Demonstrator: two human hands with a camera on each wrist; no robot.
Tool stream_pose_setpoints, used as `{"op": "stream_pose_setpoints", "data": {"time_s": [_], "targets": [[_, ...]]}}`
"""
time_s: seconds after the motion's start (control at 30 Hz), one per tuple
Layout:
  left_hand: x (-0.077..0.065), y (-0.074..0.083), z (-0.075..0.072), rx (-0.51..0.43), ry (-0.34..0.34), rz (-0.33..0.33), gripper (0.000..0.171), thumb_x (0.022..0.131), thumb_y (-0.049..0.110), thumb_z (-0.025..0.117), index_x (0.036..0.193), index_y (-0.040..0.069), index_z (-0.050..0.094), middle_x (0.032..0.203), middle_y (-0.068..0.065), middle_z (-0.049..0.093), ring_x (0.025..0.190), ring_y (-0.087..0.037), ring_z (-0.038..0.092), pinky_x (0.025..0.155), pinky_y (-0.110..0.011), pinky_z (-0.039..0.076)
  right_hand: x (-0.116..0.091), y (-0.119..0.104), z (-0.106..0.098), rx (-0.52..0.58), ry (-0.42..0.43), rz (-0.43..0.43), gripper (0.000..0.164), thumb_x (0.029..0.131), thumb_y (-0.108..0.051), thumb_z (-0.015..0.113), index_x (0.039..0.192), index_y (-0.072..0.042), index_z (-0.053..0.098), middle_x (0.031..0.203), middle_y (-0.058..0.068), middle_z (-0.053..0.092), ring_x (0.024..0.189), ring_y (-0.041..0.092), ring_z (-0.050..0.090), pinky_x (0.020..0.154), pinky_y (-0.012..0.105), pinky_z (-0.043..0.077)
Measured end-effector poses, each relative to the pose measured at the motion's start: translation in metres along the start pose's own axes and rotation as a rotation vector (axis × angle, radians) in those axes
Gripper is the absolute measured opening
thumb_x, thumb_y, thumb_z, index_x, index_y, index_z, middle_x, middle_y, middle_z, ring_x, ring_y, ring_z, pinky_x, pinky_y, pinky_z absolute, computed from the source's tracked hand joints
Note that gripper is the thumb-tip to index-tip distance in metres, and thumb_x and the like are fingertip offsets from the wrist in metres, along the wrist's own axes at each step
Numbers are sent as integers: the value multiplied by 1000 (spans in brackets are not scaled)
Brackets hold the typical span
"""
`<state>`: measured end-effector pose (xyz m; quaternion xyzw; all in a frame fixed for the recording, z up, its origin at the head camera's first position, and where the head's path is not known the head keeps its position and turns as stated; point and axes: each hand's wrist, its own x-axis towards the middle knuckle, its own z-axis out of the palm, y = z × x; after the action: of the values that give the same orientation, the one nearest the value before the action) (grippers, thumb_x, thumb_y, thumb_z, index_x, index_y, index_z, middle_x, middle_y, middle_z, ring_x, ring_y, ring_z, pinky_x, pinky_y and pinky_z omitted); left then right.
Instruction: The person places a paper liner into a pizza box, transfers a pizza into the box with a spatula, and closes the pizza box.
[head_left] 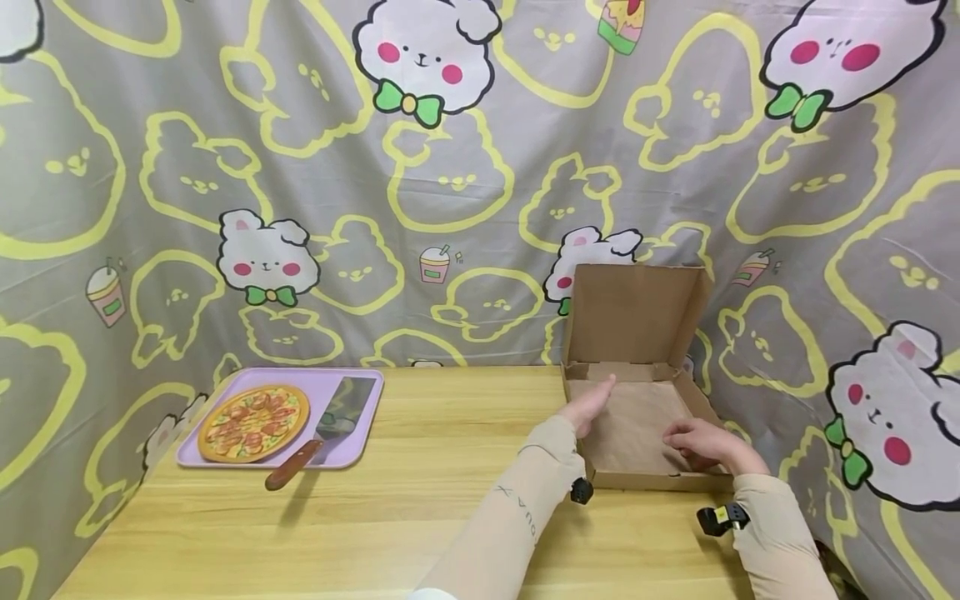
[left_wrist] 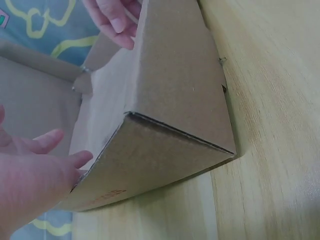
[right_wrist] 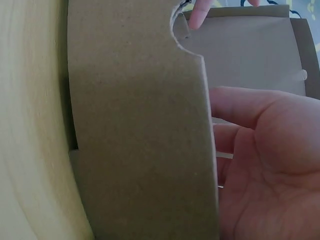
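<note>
A brown cardboard pizza box [head_left: 643, 482] stands at the right of the table, its lid [head_left: 633, 321] raised at the back. My left hand [head_left: 588, 408] is at the box's left wall, fingers extended over the inside; the left wrist view shows this hand [left_wrist: 37, 170] close against the wall's top edge. Over the right front part of the box floor is my right hand [head_left: 708, 446], its fingers loosely bent. In the right wrist view the front wall [right_wrist: 140, 130] partly hides the fingers of this hand [right_wrist: 270, 145]; nothing is seen held in either hand.
At the left, a purple tray [head_left: 352, 457] carries a pizza [head_left: 253, 423]. A pizza server [head_left: 296, 462] lies across the tray, its wooden handle past the front edge. Patterned grey cloth [head_left: 465, 183] hangs close behind the table and along its sides.
</note>
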<state>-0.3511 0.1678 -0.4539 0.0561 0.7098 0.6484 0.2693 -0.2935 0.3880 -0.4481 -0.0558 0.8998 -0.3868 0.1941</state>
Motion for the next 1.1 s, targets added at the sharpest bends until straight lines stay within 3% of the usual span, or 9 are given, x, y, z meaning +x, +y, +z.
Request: {"op": "stream_pose_setpoints", "data": {"time_s": [0.2, 0.37, 0.5, 0.63, 0.73, 0.93, 1.1], "targets": [[-2, -1, -1, -25, 5, 28, 70, 99, 61, 29, 152, 14, 34, 159, -11, 29, 150, -35, 21, 119, -63, 11, -1, 2, -1, -21, 26, 4, 30, 99, -13, 47, 115, 12, 52, 84, 9, 52, 77, 20, 50, 61, 33, 48], [-7, 3, -5, -118, 83, 107, 62, 100, 52, 39, 141, 7, 49, 153, -18, 39, 143, -42, 32, 117, -61, 24, 0, 2, 0, -48, 89, 5, 32, 98, -14, 49, 117, 12, 53, 91, 15, 57, 80, 19, 53, 61, 33, 51], [-14, 9, -13, -208, 177, 171, 50, 99, 41, 48, 126, 0, 59, 131, -20, 57, 124, -42, 53, 106, -57, 43, 2, 1, 2, -39, 145, -6, 35, 99, -15, 49, 119, 14, 51, 85, 13, 60, 73, 16, 56, 55, 29, 48], [-21, 12, -24, -228, 224, 189, 38, 99, 35, 50, 113, 3, 64, 115, -16, 68, 107, -36, 66, 84, -42, 56, 4, -3, 4, -34, 209, -26, 36, 100, -14, 49, 121, 15, 50, 85, 15, 63, 68, 15, 59, 53, 27, 47], [-26, 12, -33, -242, 233, 205, 31, 99, 30, 50, 109, 6, 65, 109, -13, 70, 99, -32, 69, 71, -32, 53, 5, -9, 6, -70, 273, -60, 35, 99, -13, 49, 118, 17, 52, 88, 19, 65, 71, 18, 62, 58, 28, 48], [-36, 7, -48, -266, 280, 255, 25, 96, 26, 53, 107, 8, 67, 90, 1, 69, 81, -16, 67, 65, -30, 52, 5, -23, 11, -116, 358, -71, 34, 99, -15, 50, 114, 15, 55, 92, 26, 68, 76, 27, 68, 62, 27, 51], [-49, 2, -57, -221, 292, 317, 28, 95, 24, 52, 109, 5, 66, 92, -4, 71, 84, -24, 69, 62, -28, 51, 4, -38, 18, -150, 426, -74, 35, 100, -19, 50, 114, 12, 58, 94, 25, 71, 77, 29, 70, 63, 28, 52]]}}
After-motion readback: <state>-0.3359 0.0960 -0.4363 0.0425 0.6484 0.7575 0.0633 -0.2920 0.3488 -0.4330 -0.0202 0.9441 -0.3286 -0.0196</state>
